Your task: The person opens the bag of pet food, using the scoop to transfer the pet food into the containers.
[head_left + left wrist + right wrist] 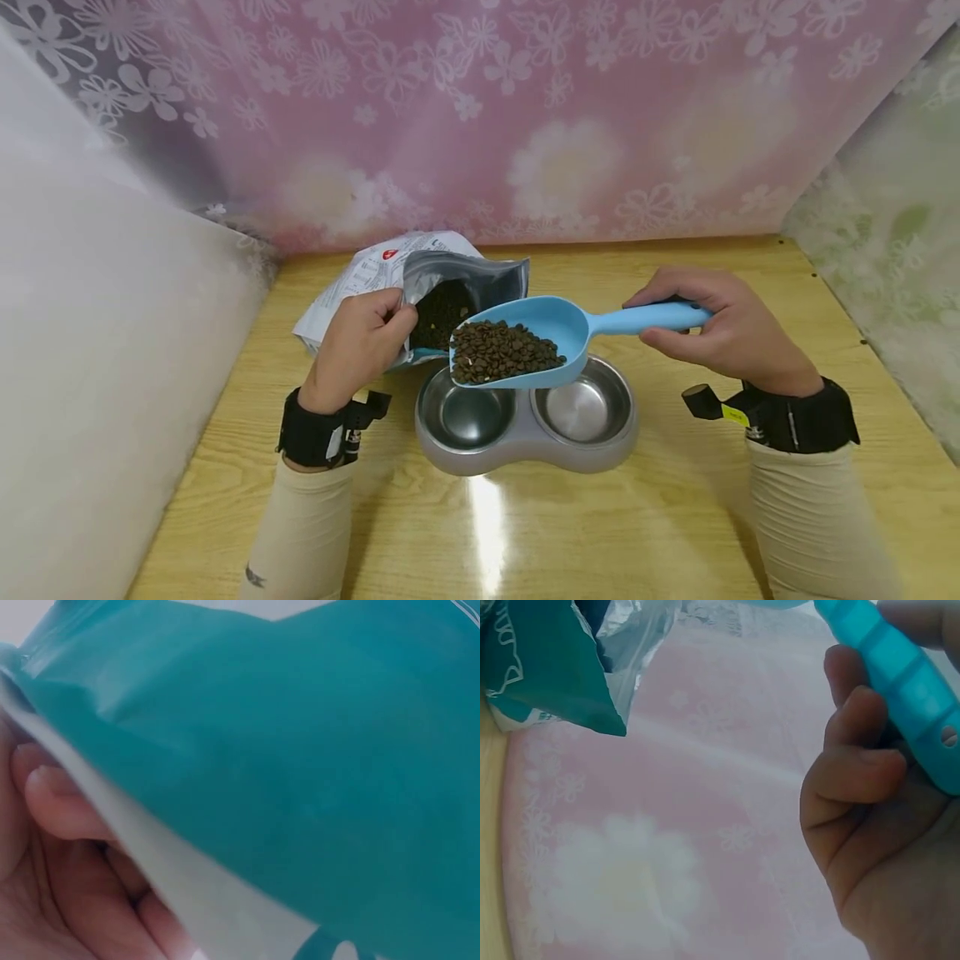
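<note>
A pink floral sheet backs the shiny wood-grain surface

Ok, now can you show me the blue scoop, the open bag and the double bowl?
Blue scoop (pixel 572 327): head view, on the bare blue inside of its cup.
Open bag (pixel 444 268): head view, on the silvery lining at its mouth.
Double bowl (pixel 523 437): head view, on its base between the two dishes.
</note>
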{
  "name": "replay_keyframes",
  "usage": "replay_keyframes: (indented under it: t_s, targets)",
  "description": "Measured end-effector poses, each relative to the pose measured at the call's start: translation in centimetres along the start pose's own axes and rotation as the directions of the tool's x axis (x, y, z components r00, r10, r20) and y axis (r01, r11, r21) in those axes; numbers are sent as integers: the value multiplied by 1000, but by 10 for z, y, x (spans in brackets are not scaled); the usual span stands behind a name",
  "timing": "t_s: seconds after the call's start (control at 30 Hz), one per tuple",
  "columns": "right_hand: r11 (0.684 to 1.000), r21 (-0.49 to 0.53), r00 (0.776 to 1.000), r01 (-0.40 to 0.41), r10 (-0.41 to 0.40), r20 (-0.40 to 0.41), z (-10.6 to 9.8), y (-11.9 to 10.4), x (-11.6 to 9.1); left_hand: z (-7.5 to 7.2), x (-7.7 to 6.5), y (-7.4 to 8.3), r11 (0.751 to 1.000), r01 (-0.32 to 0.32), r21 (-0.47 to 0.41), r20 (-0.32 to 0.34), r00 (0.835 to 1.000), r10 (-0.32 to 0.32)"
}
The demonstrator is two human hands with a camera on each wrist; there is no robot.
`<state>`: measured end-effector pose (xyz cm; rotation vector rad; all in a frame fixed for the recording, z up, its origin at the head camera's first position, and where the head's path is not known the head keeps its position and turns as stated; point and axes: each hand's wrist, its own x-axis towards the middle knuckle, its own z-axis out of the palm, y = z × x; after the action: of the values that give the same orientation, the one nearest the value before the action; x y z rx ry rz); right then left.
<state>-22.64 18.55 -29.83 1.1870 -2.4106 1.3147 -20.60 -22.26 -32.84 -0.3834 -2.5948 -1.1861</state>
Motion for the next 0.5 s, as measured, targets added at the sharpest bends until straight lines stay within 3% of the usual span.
replay_keyframes:
  t_s: [0.4,0.5]
  targets:
    - [999,31,994,43,-46,98,1,-8,-27,-2,1,-2,1000,-4,14,-8,1000,4]
    - [995,91,991,43,-54,119,5,-6,-37,-2,1,-3,1000,-8,6,-4,1000,8]
